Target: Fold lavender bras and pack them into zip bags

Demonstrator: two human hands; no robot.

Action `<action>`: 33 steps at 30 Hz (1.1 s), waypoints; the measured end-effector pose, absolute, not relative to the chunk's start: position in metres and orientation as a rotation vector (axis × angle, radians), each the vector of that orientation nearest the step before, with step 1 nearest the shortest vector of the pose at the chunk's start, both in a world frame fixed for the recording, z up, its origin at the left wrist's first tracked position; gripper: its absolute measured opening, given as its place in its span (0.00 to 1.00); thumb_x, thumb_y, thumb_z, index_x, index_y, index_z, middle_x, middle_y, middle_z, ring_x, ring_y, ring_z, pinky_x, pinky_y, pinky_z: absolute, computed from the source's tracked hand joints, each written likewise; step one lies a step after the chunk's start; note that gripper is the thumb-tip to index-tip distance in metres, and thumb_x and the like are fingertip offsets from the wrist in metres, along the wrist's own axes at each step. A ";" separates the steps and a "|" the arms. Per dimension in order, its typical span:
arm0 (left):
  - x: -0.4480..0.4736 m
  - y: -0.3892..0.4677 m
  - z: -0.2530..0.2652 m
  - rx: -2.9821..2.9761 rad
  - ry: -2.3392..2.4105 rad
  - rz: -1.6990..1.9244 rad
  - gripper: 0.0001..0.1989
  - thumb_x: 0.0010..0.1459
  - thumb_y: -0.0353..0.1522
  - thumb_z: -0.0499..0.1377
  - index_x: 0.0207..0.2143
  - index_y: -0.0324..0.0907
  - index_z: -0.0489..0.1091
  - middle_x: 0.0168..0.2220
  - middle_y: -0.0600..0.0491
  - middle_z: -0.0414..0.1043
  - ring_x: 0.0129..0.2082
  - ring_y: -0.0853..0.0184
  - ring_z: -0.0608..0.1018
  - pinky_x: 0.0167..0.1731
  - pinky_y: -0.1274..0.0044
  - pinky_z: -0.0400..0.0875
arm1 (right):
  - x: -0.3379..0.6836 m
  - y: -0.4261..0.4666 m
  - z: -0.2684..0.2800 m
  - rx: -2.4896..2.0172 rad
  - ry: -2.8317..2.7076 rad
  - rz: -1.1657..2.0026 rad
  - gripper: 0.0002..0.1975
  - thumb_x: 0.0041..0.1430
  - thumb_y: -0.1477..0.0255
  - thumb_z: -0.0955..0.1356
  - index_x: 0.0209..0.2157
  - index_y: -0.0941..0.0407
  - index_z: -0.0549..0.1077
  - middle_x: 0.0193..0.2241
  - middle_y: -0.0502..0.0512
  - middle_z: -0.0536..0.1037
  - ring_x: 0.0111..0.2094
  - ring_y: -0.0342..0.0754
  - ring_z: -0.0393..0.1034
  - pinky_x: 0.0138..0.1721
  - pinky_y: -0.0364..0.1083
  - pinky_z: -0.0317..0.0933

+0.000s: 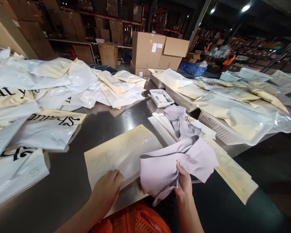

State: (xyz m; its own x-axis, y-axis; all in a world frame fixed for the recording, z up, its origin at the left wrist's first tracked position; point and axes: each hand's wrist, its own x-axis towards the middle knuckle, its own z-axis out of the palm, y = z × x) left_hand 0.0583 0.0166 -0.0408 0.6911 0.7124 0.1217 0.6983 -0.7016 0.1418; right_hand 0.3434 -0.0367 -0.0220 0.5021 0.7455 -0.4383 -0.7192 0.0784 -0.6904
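Note:
My right hand (184, 181) is closed around a folded lilac garment (163, 163), thumb on top, lifting it above the table's near edge. Part of the cloth drapes toward the right. Beneath and left of it lies a flat packaging bag (121, 147), cream with a frosted clear front. The curled fingers of my left hand (109, 183) pinch the film on the bag's near part; the fingertips are partly hidden. Just beyond the held garment, another piece of lilac fabric (176, 113) rests on a stack of bags (161, 126).
Filled white and cream bags (55, 129) are heaped along the left. White perforated baskets (215, 126) full of bags line the right, with a small white tray (161, 98) near them. Cardboard boxes (147, 48) and a blue crate (194, 69) stand behind the metal table (70, 171).

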 end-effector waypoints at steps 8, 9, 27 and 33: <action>0.062 0.036 -0.036 2.923 1.130 -0.004 0.33 0.52 0.15 0.46 0.57 0.44 0.69 0.63 0.42 0.61 0.54 0.51 0.75 0.34 0.72 0.79 | 0.335 -0.038 -0.026 -1.183 -0.200 1.486 0.21 0.29 0.69 0.82 0.30 0.59 0.79 0.31 0.59 0.83 0.35 0.60 0.79 0.43 0.55 0.73; 0.066 0.041 -0.034 2.904 1.175 0.010 0.31 0.53 0.15 0.45 0.54 0.41 0.72 0.63 0.41 0.62 0.53 0.52 0.75 0.36 0.71 0.79 | 0.331 -0.040 -0.026 -1.218 -0.233 1.533 0.22 0.29 0.69 0.82 0.31 0.59 0.79 0.32 0.59 0.83 0.34 0.58 0.79 0.43 0.54 0.72; 0.064 0.077 -0.031 3.172 0.707 0.822 0.27 0.59 0.19 0.44 0.60 0.37 0.61 0.65 0.44 0.58 0.61 0.59 0.68 0.50 0.71 0.73 | 0.321 -0.022 -0.035 -1.280 -0.540 2.241 0.15 0.36 0.79 0.75 0.33 0.61 0.78 0.29 0.55 0.82 0.27 0.46 0.77 0.38 0.44 0.72; 0.055 0.062 -0.044 3.291 0.663 0.763 0.26 0.56 0.16 0.44 0.52 0.37 0.70 0.65 0.45 0.59 0.62 0.56 0.67 0.55 0.67 0.67 | 0.320 -0.015 -0.035 -1.280 -0.143 1.861 0.10 0.58 0.74 0.64 0.33 0.65 0.75 0.23 0.60 0.79 0.25 0.49 0.76 0.32 0.47 0.73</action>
State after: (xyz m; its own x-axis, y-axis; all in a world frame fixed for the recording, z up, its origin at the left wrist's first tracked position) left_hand 0.0555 0.0621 -0.0438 0.8315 0.2940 0.4714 0.4254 -0.8826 -0.2000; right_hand 0.3199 -0.0148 -0.0349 -0.1145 0.6917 -0.7130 -0.5743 -0.6317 -0.5207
